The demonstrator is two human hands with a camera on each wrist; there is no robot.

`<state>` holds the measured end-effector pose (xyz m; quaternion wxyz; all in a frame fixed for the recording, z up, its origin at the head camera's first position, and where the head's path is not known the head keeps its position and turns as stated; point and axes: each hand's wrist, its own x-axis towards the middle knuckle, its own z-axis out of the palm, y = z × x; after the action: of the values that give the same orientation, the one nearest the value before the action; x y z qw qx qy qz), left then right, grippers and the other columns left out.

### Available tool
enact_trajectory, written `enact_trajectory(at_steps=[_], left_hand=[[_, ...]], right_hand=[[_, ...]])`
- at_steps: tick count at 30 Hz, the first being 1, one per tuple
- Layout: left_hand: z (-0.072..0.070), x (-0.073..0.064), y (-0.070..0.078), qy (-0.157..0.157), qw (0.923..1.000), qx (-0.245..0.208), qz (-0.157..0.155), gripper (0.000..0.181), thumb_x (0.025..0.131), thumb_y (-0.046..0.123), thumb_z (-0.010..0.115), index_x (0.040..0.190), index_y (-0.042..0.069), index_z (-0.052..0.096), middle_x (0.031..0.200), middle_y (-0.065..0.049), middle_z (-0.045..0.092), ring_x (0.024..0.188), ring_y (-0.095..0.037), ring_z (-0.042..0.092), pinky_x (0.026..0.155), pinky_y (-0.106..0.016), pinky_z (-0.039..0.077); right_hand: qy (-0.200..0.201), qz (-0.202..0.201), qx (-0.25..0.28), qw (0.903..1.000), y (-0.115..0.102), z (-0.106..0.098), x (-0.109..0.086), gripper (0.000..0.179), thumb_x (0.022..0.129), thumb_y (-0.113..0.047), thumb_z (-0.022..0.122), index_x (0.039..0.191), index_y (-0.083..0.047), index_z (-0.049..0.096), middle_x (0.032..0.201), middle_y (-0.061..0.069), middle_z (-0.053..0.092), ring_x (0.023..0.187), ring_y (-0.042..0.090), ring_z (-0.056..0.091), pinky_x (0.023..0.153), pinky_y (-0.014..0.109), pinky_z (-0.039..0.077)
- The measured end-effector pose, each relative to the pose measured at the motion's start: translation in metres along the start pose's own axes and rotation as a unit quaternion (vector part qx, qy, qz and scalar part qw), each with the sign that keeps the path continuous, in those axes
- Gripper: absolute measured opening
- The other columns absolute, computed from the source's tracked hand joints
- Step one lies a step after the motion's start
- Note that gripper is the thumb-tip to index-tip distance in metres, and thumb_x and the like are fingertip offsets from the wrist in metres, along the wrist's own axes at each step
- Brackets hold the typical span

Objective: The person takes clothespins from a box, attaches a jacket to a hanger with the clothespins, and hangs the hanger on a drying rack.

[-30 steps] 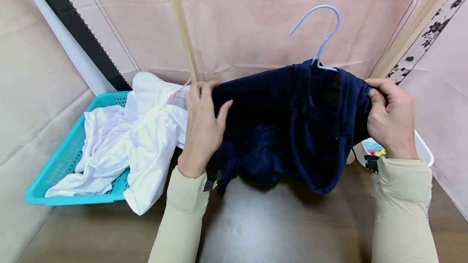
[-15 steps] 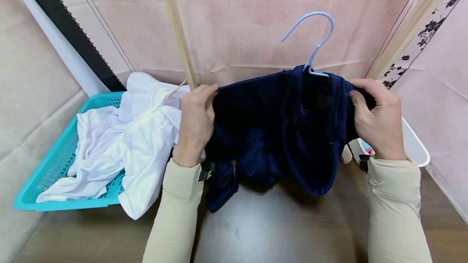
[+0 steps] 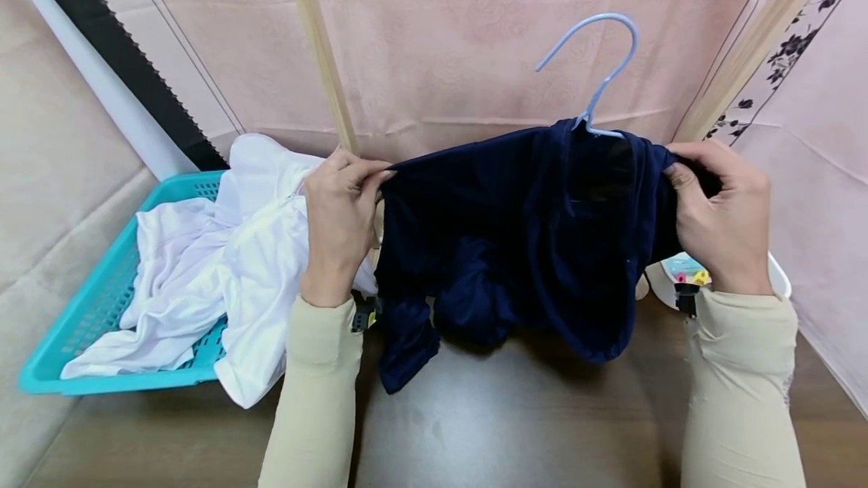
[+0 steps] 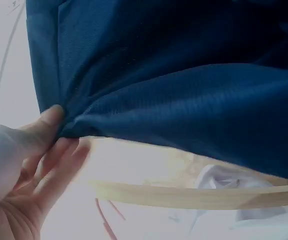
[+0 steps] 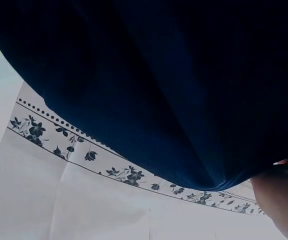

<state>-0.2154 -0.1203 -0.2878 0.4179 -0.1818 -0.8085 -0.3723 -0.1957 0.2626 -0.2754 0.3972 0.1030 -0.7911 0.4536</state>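
Note:
A dark navy garment [image 3: 475,209], likely a shirt, is stretched sideways between my two hands, its lower folds hanging close over the table. From its neck opening rises the hook of a light blue hanger [image 3: 597,85]; the rest of the hanger is hidden inside the cloth. My left hand [image 3: 342,221] pinches the garment's upper left corner between thumb and fingers, which the left wrist view shows at a gathered edge [image 4: 66,125]. At the other end, my right hand [image 3: 722,209] grips the shoulder side, thumb in front. Dark cloth fills most of the right wrist view.
On the left a turquoise basket [image 3: 41,367] holds white clothing [image 3: 224,262] that spills over its side. A wooden pole [image 3: 322,59] stands behind my left hand, another pole [image 3: 753,44] at the right. A white tub [image 3: 780,277] with small colourful items sits behind my right wrist.
My left hand has closed from spread fingers into a pinch on the garment's corner and moved left, pulling the cloth out. The hanger hook dipped left, then came back right with my right hand.

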Motion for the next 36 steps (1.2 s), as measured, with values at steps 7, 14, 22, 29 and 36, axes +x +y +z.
enact_trajectory(at_steps=[7, 14, 22, 29, 36], left_hand=[[-0.006, 0.004, 0.0, 0.019, 0.9737, -0.168, -0.153, 0.012, 0.095, 0.008, 0.071, 0.088, -0.002, 0.073, 0.071, -0.004, 0.069, 0.062, -0.009, 0.064, 0.071, -0.019, 0.056], [-0.001, 0.001, 0.003, -0.006, 0.9359, -0.192, -0.295, 0.012, 0.102, 0.008, 0.059, 0.091, 0.003, 0.059, 0.067, 0.001, 0.057, 0.054, -0.007, 0.05, 0.054, -0.019, 0.042], [0.005, -0.003, 0.025, -0.09, 0.9939, 0.0, -0.063, 0.028, 0.101, 0.009, 0.06, 0.128, 0.003, 0.066, 0.123, -0.015, 0.066, 0.115, -0.032, 0.06, 0.104, -0.044, 0.045], [0.004, -0.005, 0.027, -0.1, 0.99, 0.1, -0.01, 0.015, 0.096, 0.017, 0.07, 0.105, 0.013, 0.082, 0.098, -0.004, 0.066, 0.091, -0.025, 0.064, 0.076, -0.042, 0.054], [0.003, -0.007, 0.025, -0.047, 0.9877, 0.147, 0.027, 0.016, 0.098, 0.014, 0.066, 0.103, 0.011, 0.082, 0.078, -0.006, 0.057, 0.063, -0.03, 0.056, 0.054, -0.044, 0.046]], right_hand=[[0.03, 0.063, 0.017, 0.9974, 0.011, -0.008, 0.004, 0.011, 0.091, -0.002, 0.073, 0.101, 0.0, 0.078, 0.084, -0.024, 0.069, 0.073, -0.004, 0.057, 0.071, 0.015, 0.041], [0.006, 0.047, 0.042, 0.998, 0.013, -0.009, 0.004, 0.018, 0.089, -0.004, 0.077, 0.096, 0.012, 0.074, 0.081, -0.019, 0.069, 0.072, -0.001, 0.058, 0.068, 0.015, 0.041], [0.014, 0.025, 0.071, 0.9971, 0.007, -0.005, 0.003, 0.012, 0.089, 0.0, 0.075, 0.092, 0.012, 0.075, 0.081, -0.018, 0.067, 0.077, 0.001, 0.056, 0.072, 0.016, 0.039], [0.037, 0.003, 0.063, 0.9974, -0.002, -0.003, 0.003, 0.014, 0.086, 0.005, 0.075, 0.089, 0.018, 0.072, 0.078, -0.022, 0.068, 0.074, -0.003, 0.058, 0.07, 0.014, 0.041], [-0.014, 0.032, 0.043, 0.9984, 0.01, -0.008, 0.003, 0.016, 0.086, 0.0, 0.079, 0.094, 0.014, 0.074, 0.076, -0.02, 0.067, 0.066, -0.001, 0.053, 0.063, 0.015, 0.039]])
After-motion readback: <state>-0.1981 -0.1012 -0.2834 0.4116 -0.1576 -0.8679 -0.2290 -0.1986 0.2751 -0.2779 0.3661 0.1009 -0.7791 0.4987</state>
